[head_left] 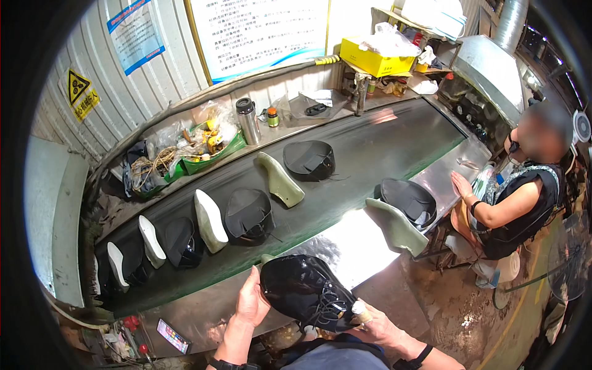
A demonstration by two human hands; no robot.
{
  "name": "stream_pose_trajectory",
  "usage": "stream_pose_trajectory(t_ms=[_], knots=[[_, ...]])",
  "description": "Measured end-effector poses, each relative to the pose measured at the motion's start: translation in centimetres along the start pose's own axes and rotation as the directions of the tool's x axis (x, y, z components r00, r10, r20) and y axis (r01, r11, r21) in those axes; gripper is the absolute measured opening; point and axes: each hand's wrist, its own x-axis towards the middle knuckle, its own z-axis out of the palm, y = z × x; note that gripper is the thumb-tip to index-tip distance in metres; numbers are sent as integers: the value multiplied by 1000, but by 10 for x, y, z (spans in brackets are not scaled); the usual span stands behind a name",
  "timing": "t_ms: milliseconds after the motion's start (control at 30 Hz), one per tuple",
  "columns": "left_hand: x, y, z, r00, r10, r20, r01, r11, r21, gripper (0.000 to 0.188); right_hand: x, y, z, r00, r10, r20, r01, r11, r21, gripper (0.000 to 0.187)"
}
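In front of me I hold a shiny black lace-up shoe upper (296, 283), its laces toward the lower right. My left hand (251, 299) is closed on its left edge, with most fingers hidden behind it. My right hand (376, 327) grips the lower right end; a pale wrap covers one fingertip. A bit of pale green shows behind the upper, next to my left fingers. Just beyond, on the conveyor belt (370, 148), lie black uppers (250, 216) beside pale sole-shaped pieces (211, 221).
At the right sits a co-worker (518, 191), one hand over the metal ledge (197, 311), near another upper (410, 198) and green sole-shaped piece (394, 227). Along the wall stand a thermos (248, 120), a small jar (272, 117) and a cluttered green bin (213, 154). A phone (173, 336) lies lower left.
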Motion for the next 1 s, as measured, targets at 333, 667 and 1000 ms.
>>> stream_pose_trajectory(t_ms=[333, 667, 1000], knots=[[-3, -30, 2, 957, 282, 69, -290, 930, 224, 52, 14, -32, -16, 813, 532, 236, -115, -250, 961, 75], [-12, -51, 12, 928, 350, 127, -368, 813, 450, 65, 49, 32, -15, 747, 665, 5, -227, 247, 942, 80], [-9, -66, 6, 963, 267, -47, -216, 860, 462, 14, 84, 38, 9, 801, 590, -100, -192, 412, 891, 76]])
